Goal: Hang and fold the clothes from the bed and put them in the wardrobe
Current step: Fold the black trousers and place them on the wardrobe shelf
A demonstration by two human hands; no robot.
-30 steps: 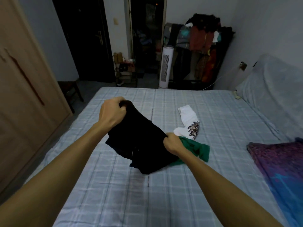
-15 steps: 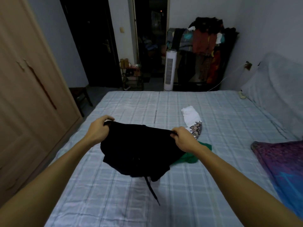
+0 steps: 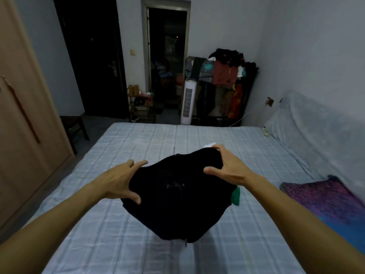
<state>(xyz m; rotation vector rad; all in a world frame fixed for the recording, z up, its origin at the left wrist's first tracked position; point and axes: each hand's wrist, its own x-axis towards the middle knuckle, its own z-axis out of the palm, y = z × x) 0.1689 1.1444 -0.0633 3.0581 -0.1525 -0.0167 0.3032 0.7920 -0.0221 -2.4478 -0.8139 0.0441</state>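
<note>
Dim light is falling across the bedroom, where a bed [image 3: 138,147] in a pale checked sheet is filling the foreground. Over it the left hand [image 3: 118,180] is clasping one side of a black garment [image 3: 177,210], fingers spread wide and thumb pressing into the cloth. The right hand [image 3: 225,169] is clasping the other side the same way. The cloth is hanging bunched between them, and a faint pale mark on its front is too blurred to read. A green garment [image 3: 236,196] and a white garment [image 3: 209,144] are peeking out from behind it on the bed. A purple-blue blanket [image 3: 325,198] is lying to the right, and the wooden wardrobe [image 3: 23,115] is standing at the left. A white tower fan [image 3: 188,101] and a loaded clothes rack [image 3: 227,72] are standing beyond the bed.
</note>
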